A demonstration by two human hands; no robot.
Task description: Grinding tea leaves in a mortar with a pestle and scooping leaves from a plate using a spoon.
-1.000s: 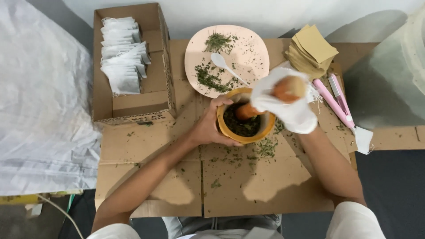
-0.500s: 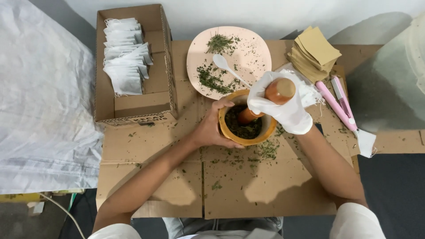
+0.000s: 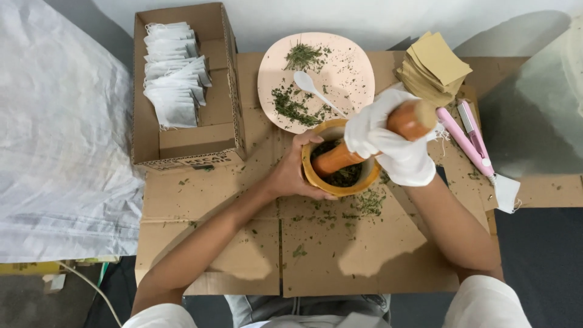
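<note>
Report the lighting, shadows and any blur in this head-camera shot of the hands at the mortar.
Head view: soft, even overhead light, no harsh glare. Both forearms drop clear dark shadows on the cardboard toward the bottom of the frame. The pink plate looks bright, not washed out. The mortar, left hand and gloved right hand on the pestle look sharp, without obvious motion blur. Frame edges bend slightly.

Bare left hand cupped, fingers curled; gloved right hand fisted (grip tight), forearms converging.
</note>
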